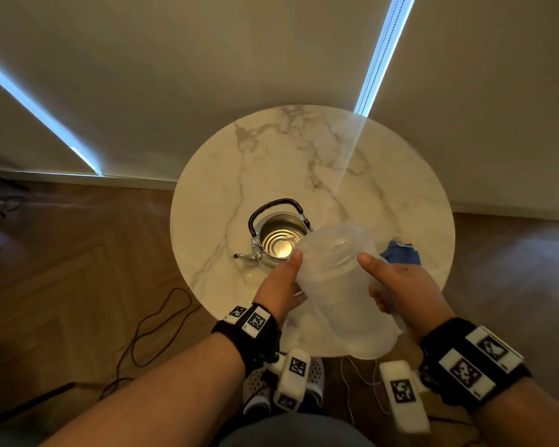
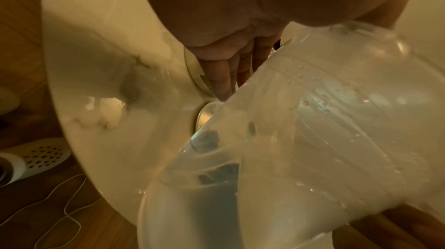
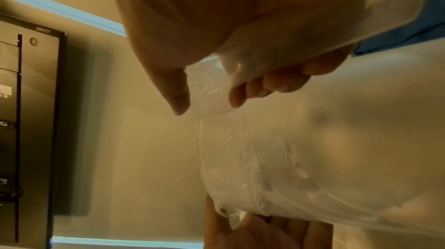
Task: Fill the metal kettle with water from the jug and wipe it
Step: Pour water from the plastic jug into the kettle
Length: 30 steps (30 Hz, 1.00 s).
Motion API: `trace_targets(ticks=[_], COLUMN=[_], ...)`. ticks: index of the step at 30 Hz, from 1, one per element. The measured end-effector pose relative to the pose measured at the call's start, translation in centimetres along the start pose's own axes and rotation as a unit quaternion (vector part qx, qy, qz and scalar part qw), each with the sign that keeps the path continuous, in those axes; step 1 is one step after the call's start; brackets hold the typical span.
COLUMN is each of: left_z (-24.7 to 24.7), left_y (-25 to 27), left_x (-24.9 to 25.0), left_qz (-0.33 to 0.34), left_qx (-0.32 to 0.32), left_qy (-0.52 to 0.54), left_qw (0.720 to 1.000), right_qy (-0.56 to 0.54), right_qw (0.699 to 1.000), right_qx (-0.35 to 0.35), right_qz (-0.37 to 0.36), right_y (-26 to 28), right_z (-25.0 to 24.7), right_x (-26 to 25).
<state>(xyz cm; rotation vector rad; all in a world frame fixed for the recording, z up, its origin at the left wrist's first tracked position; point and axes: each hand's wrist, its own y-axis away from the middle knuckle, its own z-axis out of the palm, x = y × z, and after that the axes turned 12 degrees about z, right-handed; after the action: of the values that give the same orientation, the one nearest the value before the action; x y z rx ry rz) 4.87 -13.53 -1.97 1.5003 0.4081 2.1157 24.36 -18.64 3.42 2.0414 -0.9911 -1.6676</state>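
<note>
A lidless metal kettle [image 1: 279, 240] with a black handle stands on the round marble table [image 1: 304, 162], spout pointing left. I hold a translucent plastic jug [image 1: 339, 285] tipped forward, its mouth over the kettle's opening. My left hand [image 1: 279, 285] supports the jug's left side, thumb laid along it and straight fingers [image 2: 224, 74] beneath. My right hand [image 1: 400, 285] grips the jug's handle, fingers [image 3: 253, 89] curled round it. Droplets cling inside the jug [image 2: 325, 139]. Whether water is flowing I cannot tell. A blue cloth [image 1: 400, 253] lies right of the jug.
The table's near edge is right below my wrists. Cables [image 1: 149, 333] trail over the wooden floor at the left. White perforated shoes [image 1: 255, 382] show under the table edge. Blinds [image 1: 271, 59] hang behind the table.
</note>
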Motion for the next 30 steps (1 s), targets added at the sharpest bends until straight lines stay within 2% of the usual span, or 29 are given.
trace_targets(ticks=[18,26,30], left_z=[-0.4,0.2,0.5], left_y=[-1.1,-1.0,-1.2], left_x=[-0.4,-0.1,-0.2], left_qz=[0.000,0.013,0.020], left_qx=[0.058,0.066,0.075], left_qy=[0.004,-0.008,-0.013], left_qw=[0.998,0.998,0.997], right_qy=[0.060,0.120,0.129], right_qw=[0.998,0.993,0.992], right_qx=[-0.003,0.019,0.006], right_qz=[0.023,-0.002,-0.006], right_y=[-1.5,-1.3,-1.6], right_z=[0.6,0.1,-0.3], right_x=[-2.7,-4.1,-4.5])
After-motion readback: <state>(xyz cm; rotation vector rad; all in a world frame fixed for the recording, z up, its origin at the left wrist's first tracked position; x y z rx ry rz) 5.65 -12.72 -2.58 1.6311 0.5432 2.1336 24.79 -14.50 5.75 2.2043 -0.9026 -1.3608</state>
